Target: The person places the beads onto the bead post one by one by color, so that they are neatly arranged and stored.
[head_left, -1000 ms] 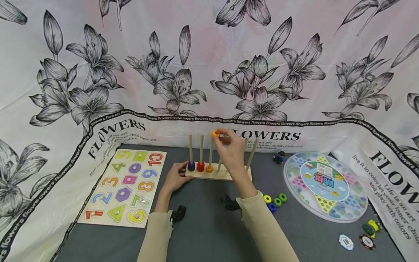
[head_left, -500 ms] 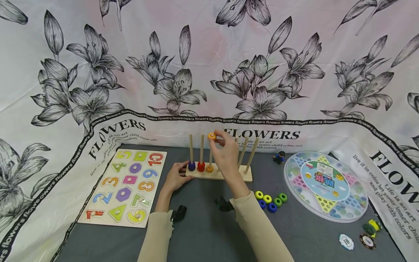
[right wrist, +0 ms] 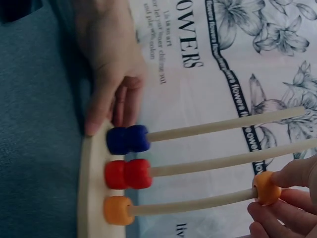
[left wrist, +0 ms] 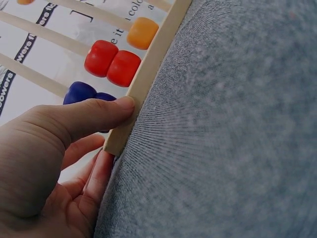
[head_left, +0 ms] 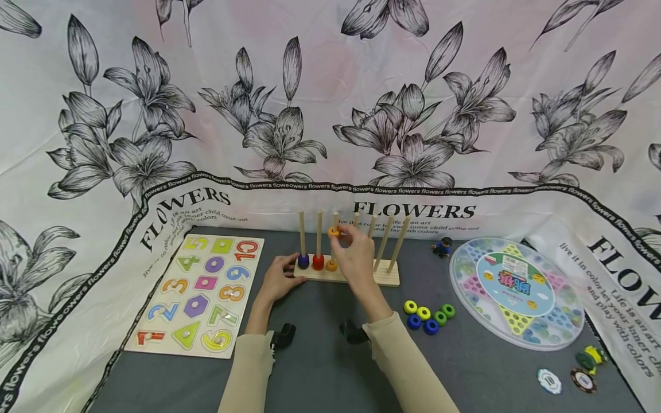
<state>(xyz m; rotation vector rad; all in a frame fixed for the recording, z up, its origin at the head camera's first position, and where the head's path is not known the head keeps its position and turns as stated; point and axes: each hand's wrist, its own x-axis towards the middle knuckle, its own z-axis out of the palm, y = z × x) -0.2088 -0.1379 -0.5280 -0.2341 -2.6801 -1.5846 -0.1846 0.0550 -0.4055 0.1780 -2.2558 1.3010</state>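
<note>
Left of the left fingers we see a number board [head_left: 167, 346] reading 1 to 10. The left hand [head_left: 279, 279] grips the left end of a wooden base [head_left: 386, 277], pegs [head_left: 302, 229] up, its long axis running left to right, with tabletop [head_left: 317, 367] stretching in front. The right hand [head_left: 356, 252] pinches an orange bead [right wrist: 266, 188] in its fingers, threaded round the third peg [right wrist: 193, 204] below its tip; behind, the cloth [head_left: 310, 199] reads "FLOWERS". Right of those fingers we find a round game box [head_left: 518, 285] with Chinese characters and a chip [head_left: 549, 381] marked 10.
</note>
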